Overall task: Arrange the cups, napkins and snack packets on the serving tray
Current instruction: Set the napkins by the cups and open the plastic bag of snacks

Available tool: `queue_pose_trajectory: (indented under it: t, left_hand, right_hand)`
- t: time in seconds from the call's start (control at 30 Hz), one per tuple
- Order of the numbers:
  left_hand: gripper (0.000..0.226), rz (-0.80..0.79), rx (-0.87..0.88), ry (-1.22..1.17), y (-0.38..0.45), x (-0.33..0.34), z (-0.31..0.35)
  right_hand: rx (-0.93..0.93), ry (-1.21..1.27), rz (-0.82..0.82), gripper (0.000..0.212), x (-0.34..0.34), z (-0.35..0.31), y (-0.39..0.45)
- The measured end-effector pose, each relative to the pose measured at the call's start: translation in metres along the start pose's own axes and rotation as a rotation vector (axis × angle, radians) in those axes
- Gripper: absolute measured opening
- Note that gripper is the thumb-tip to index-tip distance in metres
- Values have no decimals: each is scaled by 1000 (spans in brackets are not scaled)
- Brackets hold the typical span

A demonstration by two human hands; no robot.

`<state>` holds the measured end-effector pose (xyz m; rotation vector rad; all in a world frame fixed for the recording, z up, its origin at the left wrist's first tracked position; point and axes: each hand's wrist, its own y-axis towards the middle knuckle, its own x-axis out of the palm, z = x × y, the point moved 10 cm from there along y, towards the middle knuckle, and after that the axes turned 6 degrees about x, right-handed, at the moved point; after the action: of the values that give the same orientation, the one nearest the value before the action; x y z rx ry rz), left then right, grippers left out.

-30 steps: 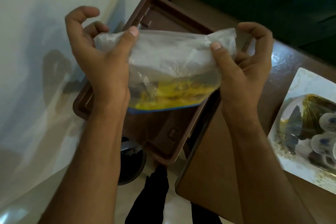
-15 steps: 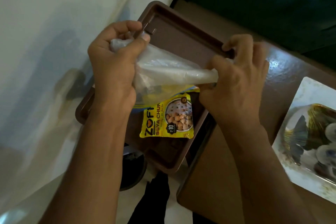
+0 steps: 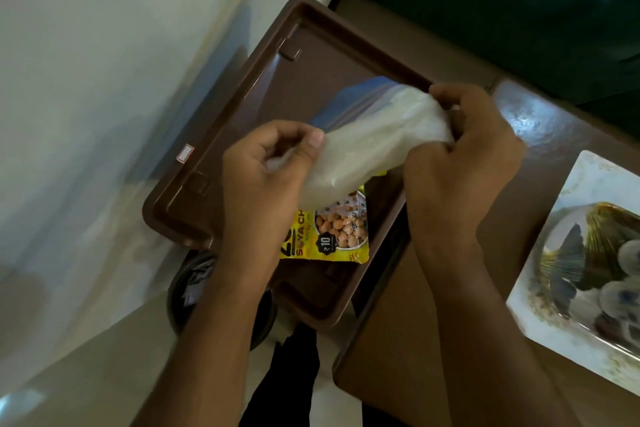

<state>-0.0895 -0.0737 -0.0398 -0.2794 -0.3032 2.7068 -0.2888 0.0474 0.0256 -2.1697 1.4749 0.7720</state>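
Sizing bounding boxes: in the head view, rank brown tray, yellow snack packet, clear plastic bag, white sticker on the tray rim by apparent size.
1. Brown tray, largest by far.
2. Clear plastic bag and yellow snack packet: unsure, since the bag is bunched in both hands and nearer the camera, while the packet is partly hidden.
3. White sticker, smallest.

The tray (image 3: 242, 107) is dark brown. The packet (image 3: 329, 236) is yellow with black lettering and a picture of tan chunks. The bag (image 3: 374, 146) is cloudy white with a blue strip. The bench (image 3: 433, 340) is brown; the plate (image 3: 554, 322) is white with a gold-green pattern.
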Motion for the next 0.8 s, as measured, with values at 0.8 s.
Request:
queue_pose_trajectory:
  t: [0.8]
  left_hand:
    - [32,-13,-352,-556,-11,57,-38]
  right_hand:
    - [780,784,-164,28,51,74,-54]
